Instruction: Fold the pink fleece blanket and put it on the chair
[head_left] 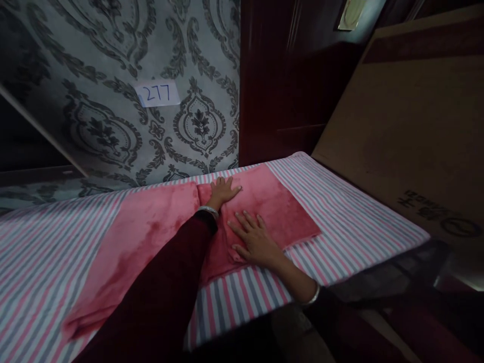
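Observation:
A pink plush blanket (280,204) lies partly folded on a striped cloth, its left and right sides turned in toward the middle. Resting flat near its far edge is my left hand (224,191), fingers spread, on the inner edge of the right fold. My right hand (257,242) also lies flat with fingers apart, pressing on the right fold nearer to me. Between the two folds runs a darker strip of the same blanket. My left forearm hides part of the left fold.
Under the blanket spreads a pink, grey and white striped cloth (351,217) over a table-like surface. Behind it stands a patterned wall with a paper marked 277 (158,94), beside a dark red door (282,75). A large cardboard box (416,126) leans at the right.

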A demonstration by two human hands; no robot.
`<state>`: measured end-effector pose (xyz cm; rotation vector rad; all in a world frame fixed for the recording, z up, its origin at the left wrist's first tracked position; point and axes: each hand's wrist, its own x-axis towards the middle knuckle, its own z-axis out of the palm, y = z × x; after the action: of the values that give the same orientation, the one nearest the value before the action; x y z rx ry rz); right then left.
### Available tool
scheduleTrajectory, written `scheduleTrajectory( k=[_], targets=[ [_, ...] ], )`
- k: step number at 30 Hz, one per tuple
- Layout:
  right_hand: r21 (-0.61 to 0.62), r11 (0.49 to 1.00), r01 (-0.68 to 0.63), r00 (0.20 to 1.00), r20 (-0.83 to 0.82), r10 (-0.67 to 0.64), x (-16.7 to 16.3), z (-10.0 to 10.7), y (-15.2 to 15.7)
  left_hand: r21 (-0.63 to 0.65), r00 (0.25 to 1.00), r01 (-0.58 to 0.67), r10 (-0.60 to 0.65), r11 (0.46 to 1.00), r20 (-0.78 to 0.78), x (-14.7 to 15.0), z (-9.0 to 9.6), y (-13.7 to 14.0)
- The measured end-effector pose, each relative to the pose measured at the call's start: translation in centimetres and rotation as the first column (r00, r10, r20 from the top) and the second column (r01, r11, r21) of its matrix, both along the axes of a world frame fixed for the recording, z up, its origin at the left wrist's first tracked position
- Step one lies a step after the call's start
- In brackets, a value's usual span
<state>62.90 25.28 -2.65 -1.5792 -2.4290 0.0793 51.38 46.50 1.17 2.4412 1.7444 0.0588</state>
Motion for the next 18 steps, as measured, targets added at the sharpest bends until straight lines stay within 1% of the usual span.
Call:
scheduleTrajectory(
  k=[2,4,6,8,10,12,13,15,18],
  targets=[
    [-0.001,1.0,0.006,1.0,0.006,-0.006,0.0,0.0,0.0,-0.088,1.0,0.008,-0.009,0.996,-0.012,-0.2,1.0,-0.1],
    [-0.007,1.0,0.011,1.0,0.01,-0.011,0.0,0.2,0.0,-0.124,1.0,0.009,-0.012,0.992,-0.025,-0.4,2.0,-0.6],
    [-0.018,1.0,0.016,1.0,0.012,-0.015,0.0,0.5,0.0,-0.077,0.999,0.039,-0.041,0.996,-0.03,-0.7,2.8,-1.8],
    [-0.03,0.999,0.016,1.0,0.011,-0.015,-0.1,0.9,0.0,-0.017,0.992,0.125,-0.125,0.992,-0.031,-0.9,3.0,-3.5],
    [-0.04,0.999,0.003,1.0,0.006,-0.003,-0.1,1.3,0.1,0.003,0.967,0.252,-0.252,0.968,-0.036,-1.3,2.6,-5.4],
    [-0.041,0.999,-0.006,1.0,0.004,0.006,-0.2,1.5,-0.1,-0.004,0.947,0.319,-0.319,0.948,-0.042,-1.7,1.6,-7.1],
    [-0.036,0.999,-0.005,1.0,0.006,0.005,-0.3,1.5,-0.2,-0.002,0.946,0.322,-0.321,0.947,-0.043,-1.9,1.1,-7.8],
    [-0.019,1.0,0.017,1.0,0.007,-0.017,-0.6,1.2,-0.6,0.007,0.959,0.28,-0.279,0.96,-0.044,-2.1,0.2,-8.6],
    [0.004,0.997,0.077,0.997,0.005,-0.077,-1.0,0.7,-1.2,-0.003,0.967,0.249,-0.249,0.968,-0.056,-2.0,-0.2,-8.9]
  ],
)
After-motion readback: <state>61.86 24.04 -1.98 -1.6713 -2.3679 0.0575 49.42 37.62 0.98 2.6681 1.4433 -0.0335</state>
